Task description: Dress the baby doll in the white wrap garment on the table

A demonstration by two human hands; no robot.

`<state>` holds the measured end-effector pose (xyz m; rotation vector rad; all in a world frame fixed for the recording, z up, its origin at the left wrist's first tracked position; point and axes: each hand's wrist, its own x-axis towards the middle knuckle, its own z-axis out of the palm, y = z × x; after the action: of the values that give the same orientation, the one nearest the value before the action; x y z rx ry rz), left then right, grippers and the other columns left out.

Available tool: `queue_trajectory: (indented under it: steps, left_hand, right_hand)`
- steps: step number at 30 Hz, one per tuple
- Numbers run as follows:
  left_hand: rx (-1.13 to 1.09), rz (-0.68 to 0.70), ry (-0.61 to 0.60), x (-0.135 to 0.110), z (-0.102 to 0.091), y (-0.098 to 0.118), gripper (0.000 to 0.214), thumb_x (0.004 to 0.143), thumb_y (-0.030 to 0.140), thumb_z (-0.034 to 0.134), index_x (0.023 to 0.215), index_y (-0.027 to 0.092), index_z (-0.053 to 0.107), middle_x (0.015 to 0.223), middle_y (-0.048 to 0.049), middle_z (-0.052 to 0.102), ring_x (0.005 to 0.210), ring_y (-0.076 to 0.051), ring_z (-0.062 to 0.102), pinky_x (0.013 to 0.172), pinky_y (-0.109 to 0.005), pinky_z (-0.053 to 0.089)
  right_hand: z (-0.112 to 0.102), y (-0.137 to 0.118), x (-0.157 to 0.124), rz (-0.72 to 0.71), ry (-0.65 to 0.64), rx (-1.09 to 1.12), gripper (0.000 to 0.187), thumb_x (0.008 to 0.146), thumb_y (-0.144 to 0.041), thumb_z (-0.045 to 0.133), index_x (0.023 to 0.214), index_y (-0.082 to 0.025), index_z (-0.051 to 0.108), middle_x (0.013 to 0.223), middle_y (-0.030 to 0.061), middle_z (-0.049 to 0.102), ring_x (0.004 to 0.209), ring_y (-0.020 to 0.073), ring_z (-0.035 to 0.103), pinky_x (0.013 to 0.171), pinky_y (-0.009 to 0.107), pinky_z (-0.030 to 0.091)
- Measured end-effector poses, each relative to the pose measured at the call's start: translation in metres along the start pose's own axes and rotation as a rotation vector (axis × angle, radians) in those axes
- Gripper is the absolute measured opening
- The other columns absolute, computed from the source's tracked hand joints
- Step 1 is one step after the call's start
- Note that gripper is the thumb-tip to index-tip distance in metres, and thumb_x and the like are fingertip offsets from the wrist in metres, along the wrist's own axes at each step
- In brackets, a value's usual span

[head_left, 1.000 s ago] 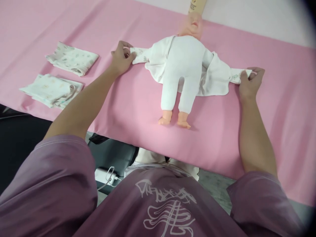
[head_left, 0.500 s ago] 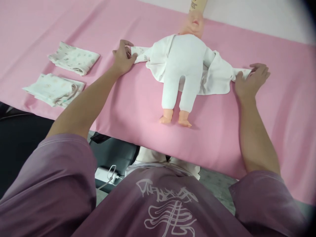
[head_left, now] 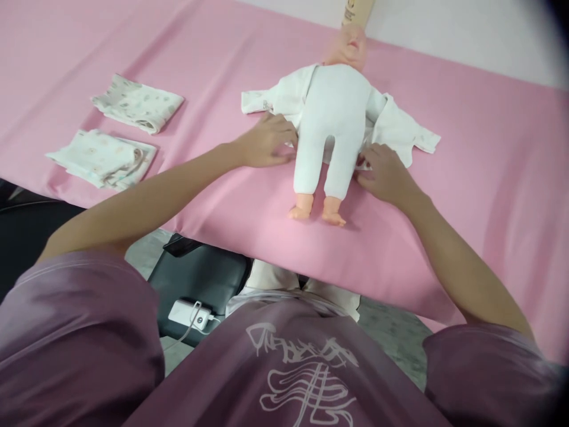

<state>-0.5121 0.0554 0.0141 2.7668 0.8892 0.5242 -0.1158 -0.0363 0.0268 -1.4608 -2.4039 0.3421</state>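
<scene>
A baby doll (head_left: pixel 332 107) in a white bodysuit lies on its back, its bare feet toward me. Under it spreads a white baby shirt (head_left: pixel 291 89), both sleeves stretched out sideways, with small prints on the cuffs. My left hand (head_left: pixel 269 141) is at the shirt's lower edge beside the doll's hip, fingers bent and thumb apart from them. By the leg on the other side, my right hand (head_left: pixel 386 173) has its curled fingers on the shirt's hem, white cloth showing between fingertips and thumb. The shirt's lower left edge is mostly hidden by my left hand.
Two folded printed cloths, one farther back (head_left: pixel 138 102) and one nearer (head_left: pixel 100 159), lie on the pink table cover (head_left: pixel 231 219) at the left. A yellowish packet (head_left: pixel 355 12) stands beyond the doll's head. Below the table edge, a white device with a cable (head_left: pixel 190 314) rests on a black seat.
Both hands have let go of the shirt's cuffs and moved inward to the doll's sides. The sleeves remain spread; the right one lies slightly nearer the doll.
</scene>
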Motion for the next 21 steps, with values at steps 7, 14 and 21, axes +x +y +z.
queue_trajectory:
  steps: [7, 14, 21]
  left_hand:
    - [-0.055, -0.18, 0.077, 0.003, 0.043, 0.02, 0.063, 0.11, 0.083, 0.069, 0.13, 0.023, 0.067, 0.123, -0.0155, 0.073, 0.133, -0.046, 0.062, 0.117, -0.067, 0.044]
    - [-0.044, -0.266, 0.179, 0.012, 0.065, 0.015, 0.055, 0.111, 0.074, 0.068, 0.136, 0.026, 0.07, 0.127, -0.0164, 0.069, 0.135, -0.051, 0.062, 0.115, -0.072, 0.044]
    - [-0.015, -0.209, 0.112, 0.017, 0.064, 0.006, 0.061, 0.113, 0.076, 0.059, 0.146, 0.026, 0.067, 0.149, -0.0206, 0.062, 0.145, -0.055, 0.052, 0.118, -0.076, 0.04]
  right_hand:
    - [0.032, -0.001, -0.006, 0.165, 0.073, 0.036, 0.038, 0.098, -0.036, 0.07, 0.134, -0.026, 0.063, 0.114, 0.0142, 0.074, 0.113, 0.0448, 0.066, 0.113, 0.073, 0.048]
    - [0.045, 0.004, -0.003, 0.211, 0.113, 0.04, 0.036, 0.102, -0.039, 0.065, 0.136, -0.027, 0.066, 0.116, 0.0158, 0.073, 0.117, 0.0461, 0.064, 0.113, 0.074, 0.047]
    - [0.044, 0.008, -0.005, 0.141, 0.137, -0.057, 0.032, 0.096, -0.036, 0.072, 0.125, -0.025, 0.067, 0.137, 0.0202, 0.067, 0.133, 0.0499, 0.059, 0.112, 0.073, 0.049]
